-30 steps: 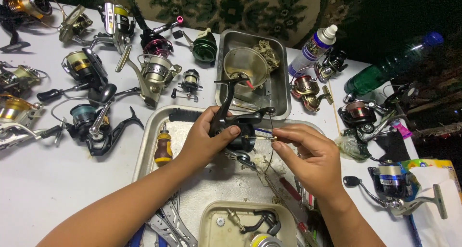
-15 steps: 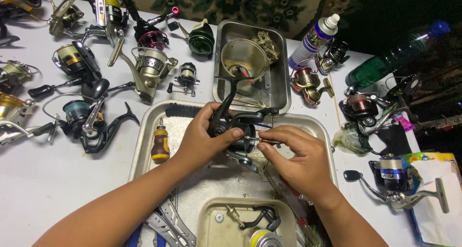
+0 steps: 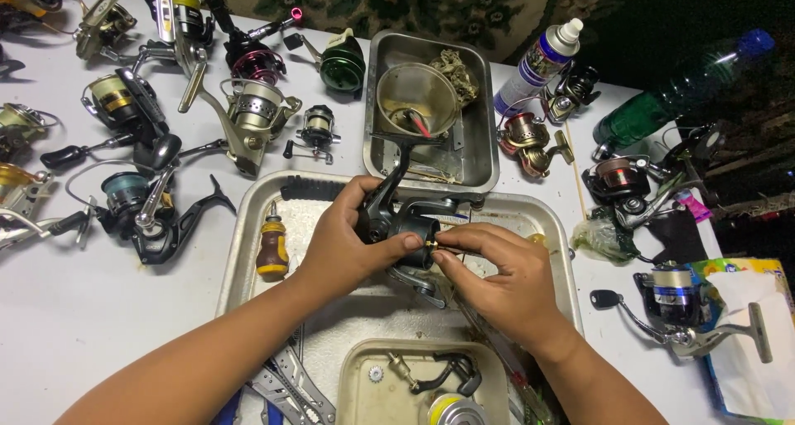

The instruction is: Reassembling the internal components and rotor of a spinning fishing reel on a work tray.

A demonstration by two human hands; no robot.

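Observation:
My left hand grips a black spinning reel body over a large metal tray. Its stem points up toward the far tray. My right hand pinches a small brass part at the reel's right side, thumb and forefinger closed on it. A short screwdriver with a brown and yellow handle lies in the tray left of my left hand. A small tray near me holds a gear and a black reel part.
Several fishing reels lie across the white table at left and right. A deep metal pan with a bowl sits behind the tray. A spray can, a green bottle and pliers are also there.
The view has shifted slightly. My hands have stayed on the reel, and my right fingers have closed in on the small part at its side.

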